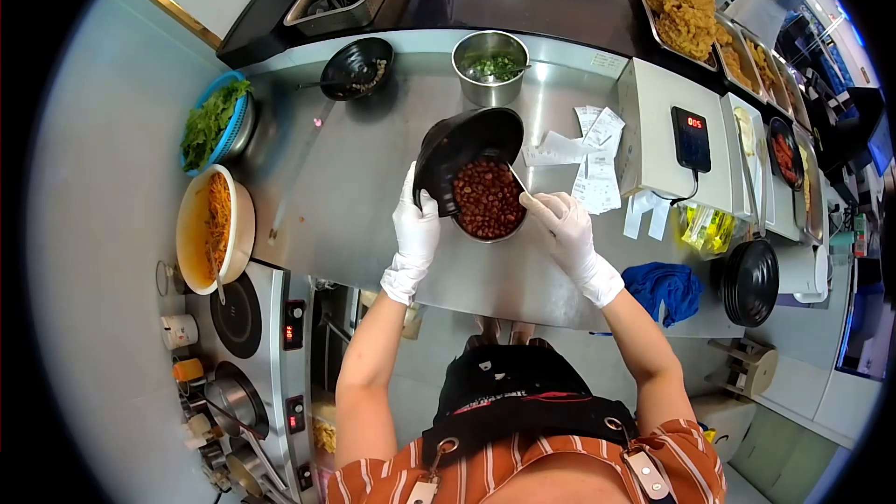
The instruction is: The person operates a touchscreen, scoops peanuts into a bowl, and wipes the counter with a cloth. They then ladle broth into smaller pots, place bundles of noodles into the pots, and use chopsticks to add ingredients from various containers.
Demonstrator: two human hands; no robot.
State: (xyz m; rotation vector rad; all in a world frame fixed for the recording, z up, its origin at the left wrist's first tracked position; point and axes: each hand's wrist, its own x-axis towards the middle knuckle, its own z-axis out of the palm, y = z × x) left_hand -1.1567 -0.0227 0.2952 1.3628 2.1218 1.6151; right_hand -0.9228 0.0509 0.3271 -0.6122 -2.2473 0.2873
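Observation:
My left hand point(416, 229), in a white glove, is closed on the rim of a black bowl point(448, 140). The bowl is tilted over a round metal pot, its mouth facing the pot. Reddish-brown nuts point(487, 201), which look like peanuts, fill the pot. In its own white glove, my right hand point(563, 229) grips the handle of a metal spoon point(516, 177) at the pot's right rim. The spoon's lower end is hidden.
Behind stand a metal pot of chopped greens point(490, 70) and another black bowl point(357, 70). Paper receipts point(597, 154) lie to the right, near a blue cloth point(663, 292). On the left are a basin of shredded carrot point(241, 215) and a basket of lettuce point(213, 126).

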